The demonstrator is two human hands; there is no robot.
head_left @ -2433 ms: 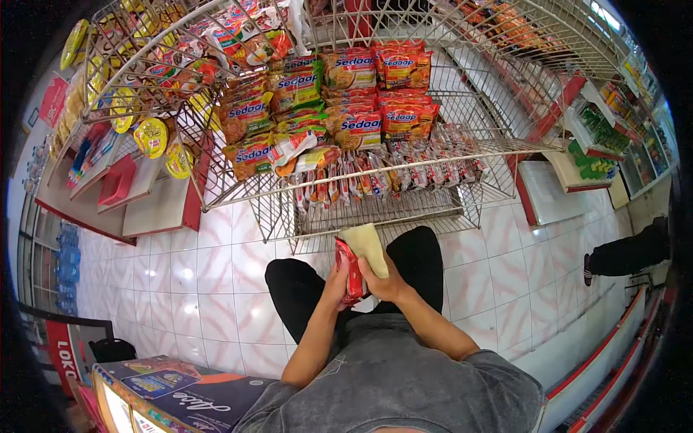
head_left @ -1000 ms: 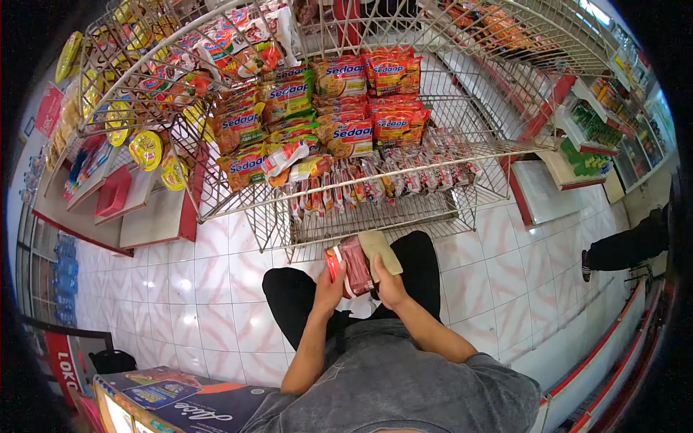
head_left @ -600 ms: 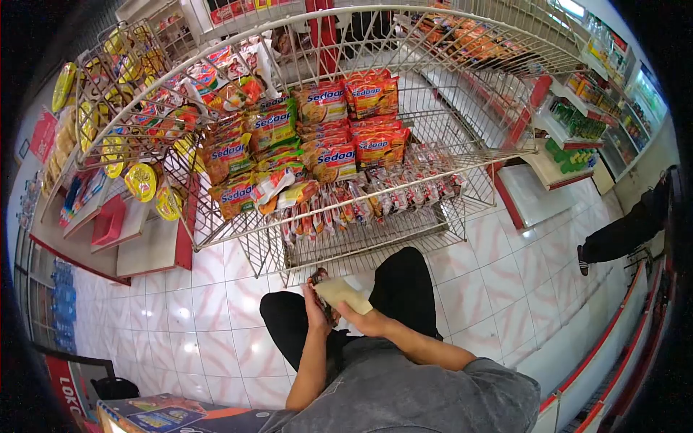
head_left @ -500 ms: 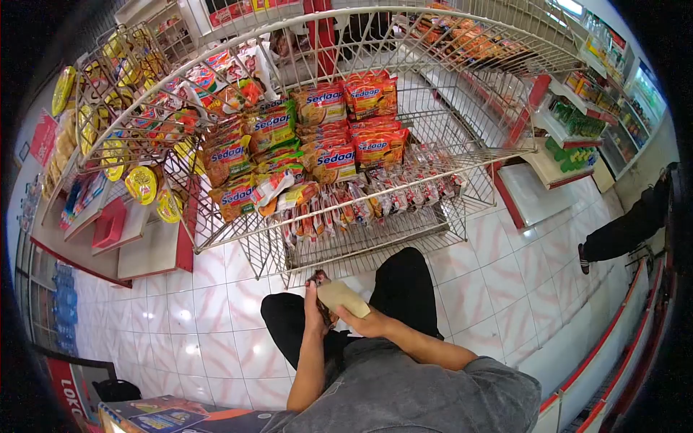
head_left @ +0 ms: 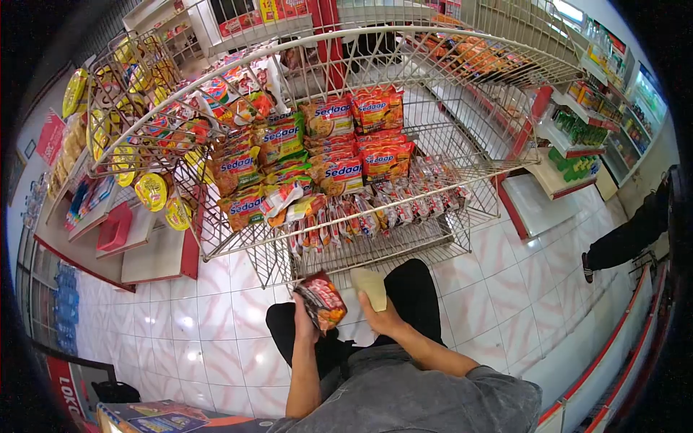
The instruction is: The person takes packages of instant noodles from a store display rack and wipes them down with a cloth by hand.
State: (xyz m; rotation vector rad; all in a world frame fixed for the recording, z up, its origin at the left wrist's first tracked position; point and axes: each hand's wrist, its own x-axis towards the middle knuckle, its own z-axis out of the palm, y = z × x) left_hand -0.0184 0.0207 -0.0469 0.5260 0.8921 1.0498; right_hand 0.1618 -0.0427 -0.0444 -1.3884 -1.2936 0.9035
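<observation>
My left hand [head_left: 304, 322] is closed on the edge of a dark red and black instant noodle packet [head_left: 322, 301], held tilted above my lap. My right hand [head_left: 382, 316] grips a pale yellow folded cloth [head_left: 370, 286], a little to the right of the packet and apart from it. Just beyond both hands stands a wire rack basket [head_left: 375, 260]. Upright rows of Sedaap noodle packets [head_left: 339, 173] fill its middle. Smaller packets with red and white wrappers [head_left: 382, 211] line the front, and a few loose ones lie on top of the rows.
Yellow cup noodles [head_left: 151, 192] hang in a rack on the left, by a shelf with a red bin [head_left: 114, 228]. Blue water bottles [head_left: 66, 307] stand at far left. At right are a low display shelf [head_left: 538, 206] and another person's leg [head_left: 621, 242].
My hands have drawn apart. The noodle packet, mostly covered by the cloth before, now shows its front, while the cloth has moved right, off it.
</observation>
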